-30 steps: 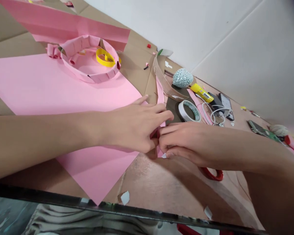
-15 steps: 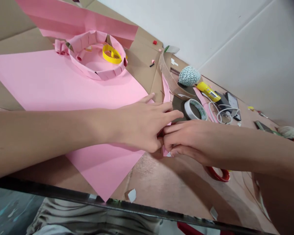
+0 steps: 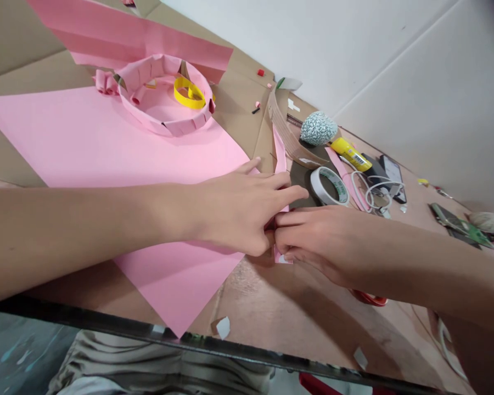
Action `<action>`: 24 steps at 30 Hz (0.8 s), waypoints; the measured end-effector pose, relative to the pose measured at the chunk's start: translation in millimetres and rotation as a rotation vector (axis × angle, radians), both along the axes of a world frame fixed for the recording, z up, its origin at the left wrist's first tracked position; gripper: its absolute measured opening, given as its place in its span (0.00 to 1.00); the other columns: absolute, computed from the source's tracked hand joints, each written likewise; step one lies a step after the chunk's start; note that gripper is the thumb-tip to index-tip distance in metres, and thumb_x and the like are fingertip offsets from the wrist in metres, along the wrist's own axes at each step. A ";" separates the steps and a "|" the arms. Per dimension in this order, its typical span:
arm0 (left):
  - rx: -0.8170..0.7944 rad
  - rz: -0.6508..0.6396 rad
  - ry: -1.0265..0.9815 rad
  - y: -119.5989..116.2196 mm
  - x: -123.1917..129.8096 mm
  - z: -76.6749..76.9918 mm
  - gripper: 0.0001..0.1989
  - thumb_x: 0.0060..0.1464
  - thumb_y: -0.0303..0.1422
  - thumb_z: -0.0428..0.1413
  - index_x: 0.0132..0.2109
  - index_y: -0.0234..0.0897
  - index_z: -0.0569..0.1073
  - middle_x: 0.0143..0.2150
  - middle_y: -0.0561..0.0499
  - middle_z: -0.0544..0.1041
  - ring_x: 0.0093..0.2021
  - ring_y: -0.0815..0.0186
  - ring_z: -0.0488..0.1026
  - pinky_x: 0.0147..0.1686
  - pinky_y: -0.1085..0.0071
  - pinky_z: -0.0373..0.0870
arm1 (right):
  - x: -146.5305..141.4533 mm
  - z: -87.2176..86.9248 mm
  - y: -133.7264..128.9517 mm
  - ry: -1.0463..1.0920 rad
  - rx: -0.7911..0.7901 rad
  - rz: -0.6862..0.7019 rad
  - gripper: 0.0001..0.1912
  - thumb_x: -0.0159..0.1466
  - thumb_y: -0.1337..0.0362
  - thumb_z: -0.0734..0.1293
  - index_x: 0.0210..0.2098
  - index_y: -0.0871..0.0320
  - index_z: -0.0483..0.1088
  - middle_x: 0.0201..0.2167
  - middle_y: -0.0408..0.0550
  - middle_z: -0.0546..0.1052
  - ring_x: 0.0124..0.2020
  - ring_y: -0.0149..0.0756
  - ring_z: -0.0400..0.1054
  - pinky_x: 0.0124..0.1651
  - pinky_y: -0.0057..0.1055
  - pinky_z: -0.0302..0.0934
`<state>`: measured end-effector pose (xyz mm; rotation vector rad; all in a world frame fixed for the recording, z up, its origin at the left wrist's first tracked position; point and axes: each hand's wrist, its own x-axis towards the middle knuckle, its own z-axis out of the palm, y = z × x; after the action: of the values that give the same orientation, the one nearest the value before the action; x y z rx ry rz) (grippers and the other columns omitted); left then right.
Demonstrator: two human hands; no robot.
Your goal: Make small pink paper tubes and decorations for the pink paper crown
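Note:
A narrow pink paper strip runs up and down on the table beneath both hands. My left hand lies across it and the corner of a large pink sheet, fingers spread, thumb bent toward my right hand. My right hand touches the left at the fingertips; its fingers are curled closed on the strip near its lower end, where a small white patch shows. The exact fingertip contact is hidden. Close to the right hand stands a roll of white tape. Partly under the right wrist is a red ring-shaped handle.
A pink paper ring with a yellow paper loop inside rests on the sheet. Farther right are a brown corrugated strip, a yarn ball, a yellow glue tube and a white cable. The dark table edge runs in front.
My right hand has dipped very slightly at the wrist, covering more of the red handle. My left hand stays in place on the strip.

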<state>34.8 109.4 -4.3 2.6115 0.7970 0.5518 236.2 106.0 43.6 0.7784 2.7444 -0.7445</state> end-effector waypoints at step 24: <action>0.002 -0.018 0.088 -1.9 -4.7 14.4 0.23 0.53 0.35 0.57 0.57 0.38 0.68 0.49 0.45 0.74 0.46 0.52 0.73 0.57 0.54 0.57 | -10.2 11.4 -23.7 -0.086 0.141 -0.345 0.07 0.62 0.71 0.66 0.34 0.54 0.74 0.32 0.41 0.79 0.34 0.35 0.69 0.32 0.29 0.48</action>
<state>30.1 107.5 10.1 2.6576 0.7996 0.4357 226.0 82.4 55.0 1.3042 2.6378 -0.5617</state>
